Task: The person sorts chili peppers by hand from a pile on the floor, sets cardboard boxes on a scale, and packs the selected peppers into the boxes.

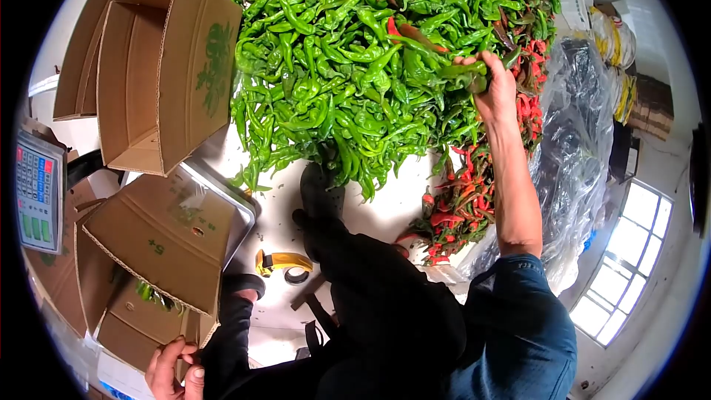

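Observation:
A large heap of green chili peppers (pixel 326 81) spreads in front of me, with some red and dark ones among them. At the heap's right side, my right hand (pixel 495 87) has its fingers closed around a green pepper (pixel 474 72); whether it grips more than one I cannot tell. Low on the left, my left hand (pixel 172 370) is beside an open cardboard box (pixel 167 218), fingers loosely curled and apart with nothing visible in them. Some green peppers (pixel 154 294) show inside that box, which rests on a metal scale platform (pixel 241 211).
An empty carton (pixel 159 81) stands at upper left, above the scale's keypad display (pixel 41 192). A yellow tape dispenser (pixel 285 260) lies near my legs. Red peppers (pixel 459 204) are piled at the right, by clear plastic sheeting (pixel 574 126).

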A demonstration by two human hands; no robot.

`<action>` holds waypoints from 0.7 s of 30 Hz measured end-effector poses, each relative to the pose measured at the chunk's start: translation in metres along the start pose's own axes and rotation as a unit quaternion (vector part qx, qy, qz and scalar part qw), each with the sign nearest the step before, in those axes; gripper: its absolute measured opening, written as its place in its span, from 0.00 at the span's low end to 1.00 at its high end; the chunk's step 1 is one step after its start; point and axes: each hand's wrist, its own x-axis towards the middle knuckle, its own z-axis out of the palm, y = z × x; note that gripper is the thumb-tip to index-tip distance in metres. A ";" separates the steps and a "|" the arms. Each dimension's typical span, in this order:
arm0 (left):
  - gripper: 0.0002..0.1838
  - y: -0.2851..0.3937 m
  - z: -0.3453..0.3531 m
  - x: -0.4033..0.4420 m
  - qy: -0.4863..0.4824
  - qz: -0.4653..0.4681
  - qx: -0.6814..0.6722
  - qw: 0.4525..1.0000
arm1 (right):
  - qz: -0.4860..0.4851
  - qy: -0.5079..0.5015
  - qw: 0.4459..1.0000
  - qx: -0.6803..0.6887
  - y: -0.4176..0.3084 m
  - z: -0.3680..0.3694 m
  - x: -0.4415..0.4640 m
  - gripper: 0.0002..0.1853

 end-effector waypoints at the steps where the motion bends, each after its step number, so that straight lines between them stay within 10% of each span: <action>1: 0.18 0.000 0.000 0.000 0.000 0.000 0.001 1.000 | -0.005 0.027 0.999 0.019 -0.001 0.002 0.005 0.10; 8: 0.19 0.004 0.001 0.003 -0.005 -0.002 0.013 1.000 | 0.075 0.103 0.986 0.107 0.026 0.007 0.040 0.15; 14: 0.19 0.003 0.002 0.006 -0.004 -0.002 0.021 1.000 | 0.017 -0.009 0.968 -0.249 0.044 0.024 0.007 0.17; 21: 0.18 0.009 0.004 0.009 -0.005 -0.012 -0.001 1.000 | -0.208 0.054 0.760 -0.614 -0.007 0.069 0.022 0.19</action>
